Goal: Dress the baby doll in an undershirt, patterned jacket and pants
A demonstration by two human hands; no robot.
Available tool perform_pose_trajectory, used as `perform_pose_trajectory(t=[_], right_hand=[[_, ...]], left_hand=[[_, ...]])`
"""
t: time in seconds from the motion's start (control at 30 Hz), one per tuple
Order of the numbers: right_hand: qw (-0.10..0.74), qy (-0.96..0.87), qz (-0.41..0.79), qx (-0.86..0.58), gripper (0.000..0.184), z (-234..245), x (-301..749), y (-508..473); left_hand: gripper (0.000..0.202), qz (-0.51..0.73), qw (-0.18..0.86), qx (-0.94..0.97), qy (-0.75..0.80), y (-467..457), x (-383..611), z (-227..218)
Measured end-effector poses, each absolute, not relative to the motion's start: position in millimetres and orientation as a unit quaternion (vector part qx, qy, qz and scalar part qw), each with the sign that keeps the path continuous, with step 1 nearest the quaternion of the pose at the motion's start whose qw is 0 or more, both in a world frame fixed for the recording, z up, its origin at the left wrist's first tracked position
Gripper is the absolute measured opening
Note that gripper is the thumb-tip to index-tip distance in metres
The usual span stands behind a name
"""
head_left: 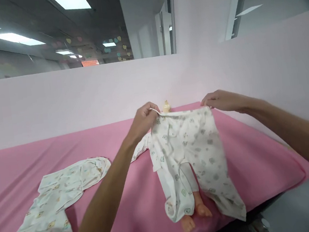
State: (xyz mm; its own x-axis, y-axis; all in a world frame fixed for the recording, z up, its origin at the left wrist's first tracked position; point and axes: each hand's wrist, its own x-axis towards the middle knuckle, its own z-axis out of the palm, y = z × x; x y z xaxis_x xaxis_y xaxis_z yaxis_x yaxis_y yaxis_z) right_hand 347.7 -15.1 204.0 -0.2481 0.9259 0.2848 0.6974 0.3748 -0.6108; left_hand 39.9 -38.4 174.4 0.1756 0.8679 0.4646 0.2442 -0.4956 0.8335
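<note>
Both my hands hold up a small pair of white printed baby trousers (192, 152) by the waistband. My left hand (143, 119) pinches the left end of the waistband and my right hand (221, 100) grips the right end. The trouser legs hang down over a baby doll (194, 210) lying on the pink mat (260, 163). Only the doll's bare feet and a bit of its head (166, 106) show past the cloth. The doll wears a white printed top whose sleeve (141, 147) sticks out to the left.
Another white printed garment (55, 201) lies crumpled on the mat at the left. A pale pink partition wall (58, 101) runs behind and to the right of the mat. The mat's near edge (291, 186) drops off at the lower right.
</note>
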Motion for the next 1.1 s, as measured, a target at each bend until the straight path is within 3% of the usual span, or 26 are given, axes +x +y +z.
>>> perform_pose_trajectory(t=[0.27, 0.5, 0.8, 0.97, 1.1], right_hand=[[0.235, -0.817, 0.357, -0.387, 0.022, 191.5, 261.9, -34.9], [0.271, -0.742, 0.463, -0.401, 0.033, 156.5, 232.0, -29.8], [0.326, -0.627, 0.589, -0.392, 0.027, 139.7, 247.7, -30.4], [0.223, -0.585, 0.659, -0.416, 0.046, 162.1, 273.0, -22.1], [0.166, -0.557, 0.697, -0.42, 0.03, 159.2, 270.1, -24.9]], left_hand=[[0.015, 0.437, 0.275, 0.763, 0.389, -44.8, 54.3, 135.0], [0.011, 0.426, 0.227, 0.779, 0.401, -32.1, 31.9, 129.3], [0.024, 0.417, 0.309, 0.769, 0.373, -40.1, 9.8, 141.8], [0.034, 0.407, 0.337, 0.776, 0.343, -45.6, 9.5, 149.2], [0.032, 0.43, 0.39, 0.755, 0.305, -50.0, 15.9, 150.8]])
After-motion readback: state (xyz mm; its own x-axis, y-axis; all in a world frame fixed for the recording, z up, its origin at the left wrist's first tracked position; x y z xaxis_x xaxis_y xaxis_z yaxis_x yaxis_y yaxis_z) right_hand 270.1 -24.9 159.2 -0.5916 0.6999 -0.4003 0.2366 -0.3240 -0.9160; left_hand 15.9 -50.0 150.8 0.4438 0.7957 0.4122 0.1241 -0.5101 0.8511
